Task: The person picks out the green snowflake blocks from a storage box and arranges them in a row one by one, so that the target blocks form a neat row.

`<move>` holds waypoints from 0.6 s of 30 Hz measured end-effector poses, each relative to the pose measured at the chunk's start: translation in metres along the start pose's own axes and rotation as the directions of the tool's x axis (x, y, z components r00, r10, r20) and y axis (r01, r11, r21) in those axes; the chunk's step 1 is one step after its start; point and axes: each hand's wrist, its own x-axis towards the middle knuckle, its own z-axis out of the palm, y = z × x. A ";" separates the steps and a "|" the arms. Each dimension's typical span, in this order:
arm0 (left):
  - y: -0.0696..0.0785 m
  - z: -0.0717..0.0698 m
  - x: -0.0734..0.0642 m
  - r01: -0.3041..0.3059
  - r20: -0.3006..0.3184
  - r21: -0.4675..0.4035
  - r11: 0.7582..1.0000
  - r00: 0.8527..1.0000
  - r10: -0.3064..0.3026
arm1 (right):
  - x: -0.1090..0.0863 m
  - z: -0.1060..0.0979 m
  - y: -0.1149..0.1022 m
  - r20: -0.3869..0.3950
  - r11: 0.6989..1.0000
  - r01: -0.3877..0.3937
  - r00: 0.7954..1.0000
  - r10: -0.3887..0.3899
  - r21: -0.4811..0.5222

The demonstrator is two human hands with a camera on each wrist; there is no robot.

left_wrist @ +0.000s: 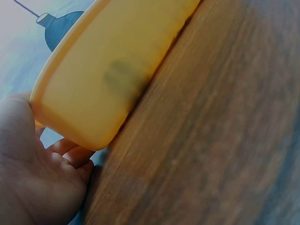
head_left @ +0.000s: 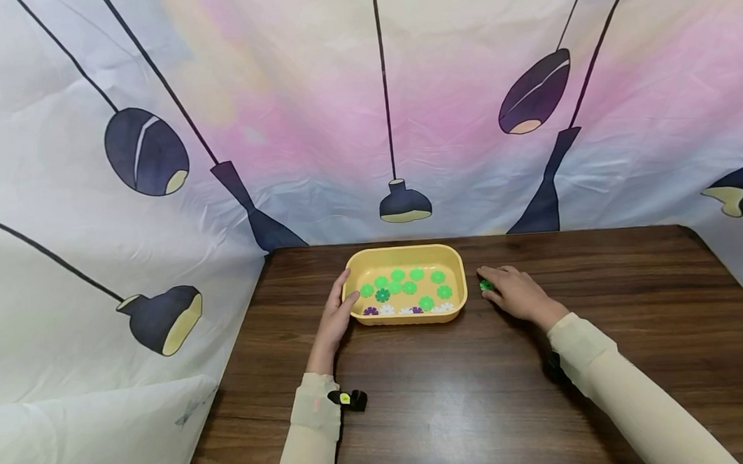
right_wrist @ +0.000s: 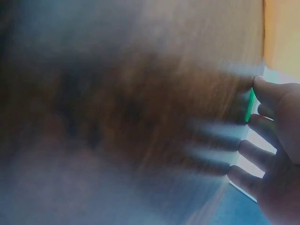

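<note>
A yellow plastic basin (head_left: 407, 319) stands on the table, holding several flower-shaped plastic pieces (head_left: 417, 274) in green, purple and white. At its left end my left hand (head_left: 336, 314) grips it, thumb over the rim and the other fingers along the outer wall; the left wrist view shows this hand (left_wrist: 42, 173) against the basin's corner. To the right of the basin, my right hand (head_left: 518, 294) pinches a green flower-shaped piece (head_left: 486, 285) at the tabletop. Seen from the right wrist, that green piece (right_wrist: 250, 105) lies between thumb and index finger, mostly edge-on.
The dark wooden table (head_left: 443, 396) ends at a hanging cloth (head_left: 333, 108) printed with lamps, behind and to the left. A black strap device (head_left: 350, 400) sits at the left wrist. The basin's wall (right_wrist: 283, 35) rises close to the right hand.
</note>
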 end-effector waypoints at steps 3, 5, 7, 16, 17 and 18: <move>0.012 0.002 -0.004 0.013 0.015 -0.014 1.000 1.000 -0.013 | 0.000 0.000 0.001 -0.002 1.000 0.003 1.000 -0.003 0.004; 0.013 0.002 -0.004 0.022 0.015 -0.018 1.000 1.000 -0.022 | 0.000 -0.002 0.002 -0.002 1.000 0.005 1.000 -0.005 0.031; 0.009 0.003 -0.001 0.030 0.010 -0.025 0.999 1.000 -0.030 | 0.002 -0.004 0.002 0.000 0.997 0.009 1.000 -0.009 0.073; -0.003 0.001 0.003 0.001 -0.003 -0.010 1.000 1.000 -0.001 | 0.020 -0.031 -0.014 0.017 0.986 0.062 0.998 -0.065 0.156; -0.003 0.001 0.003 -0.002 -0.004 -0.010 1.000 1.000 0.002 | 0.022 -0.035 -0.016 0.021 0.986 0.070 0.997 -0.074 0.153; -0.003 0.001 0.002 -0.003 -0.004 -0.012 1.000 1.000 0.003 | 0.025 -0.038 -0.019 0.024 0.986 0.076 0.996 -0.081 0.148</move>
